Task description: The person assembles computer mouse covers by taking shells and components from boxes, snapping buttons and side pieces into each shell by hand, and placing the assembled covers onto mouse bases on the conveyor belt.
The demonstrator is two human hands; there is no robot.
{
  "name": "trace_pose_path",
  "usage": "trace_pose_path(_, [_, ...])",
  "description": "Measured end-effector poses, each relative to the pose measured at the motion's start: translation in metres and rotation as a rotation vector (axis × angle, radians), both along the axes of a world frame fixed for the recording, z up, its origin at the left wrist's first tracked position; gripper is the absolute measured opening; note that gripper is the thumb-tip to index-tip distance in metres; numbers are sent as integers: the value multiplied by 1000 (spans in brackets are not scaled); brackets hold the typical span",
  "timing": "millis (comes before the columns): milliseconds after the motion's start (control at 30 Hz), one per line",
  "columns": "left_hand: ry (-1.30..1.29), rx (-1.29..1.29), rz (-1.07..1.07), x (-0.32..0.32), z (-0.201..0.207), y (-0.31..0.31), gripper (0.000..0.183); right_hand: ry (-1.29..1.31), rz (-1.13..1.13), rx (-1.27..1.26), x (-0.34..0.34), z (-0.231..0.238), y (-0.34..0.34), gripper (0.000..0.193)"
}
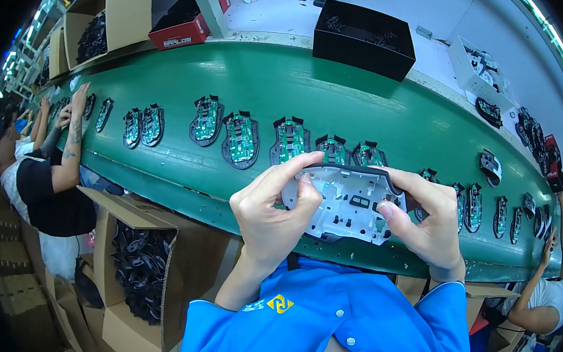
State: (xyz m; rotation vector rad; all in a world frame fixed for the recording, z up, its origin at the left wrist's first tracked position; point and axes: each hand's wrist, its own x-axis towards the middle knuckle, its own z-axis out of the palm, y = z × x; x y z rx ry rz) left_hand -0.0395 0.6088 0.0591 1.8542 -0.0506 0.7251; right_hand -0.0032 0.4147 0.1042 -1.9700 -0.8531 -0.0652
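A white plastic housing shell (342,219), shaped like part of a game controller, is held up in front of my chest. Its inner side, with ribs, posts and small dark parts, faces me, and a black edge runs along its top. My left hand (264,207) grips the left end between thumb and fingers. Around the right end my right hand (431,216) is closed, its thumb on the inner face. Just beyond the shell lie black housings with green circuit boards, such as one housing (290,139) and another (240,139).
The green conveyor belt (174,72) carries several more circuit-board housings. Beyond it stand a black box (363,40), a red box (181,35) and a white bin (478,71). An open carton (171,284) of black parts is at lower left. Co-workers sit at left (51,187) and right (543,307).
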Motion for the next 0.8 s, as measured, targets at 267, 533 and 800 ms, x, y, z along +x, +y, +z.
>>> trace_pose_path(267, [17,-53,46,3,2,-5,26,-12,0,33,1,-5,-3,37])
trace_pose_path(533, [20,-71,31,6,-2,-6,26,-106,3,10,0,-6,-4,39])
trace_pose_path(800, [19,-28,36,6,-1,-5,31,-108,-18,-9,-1,-9,-3,40])
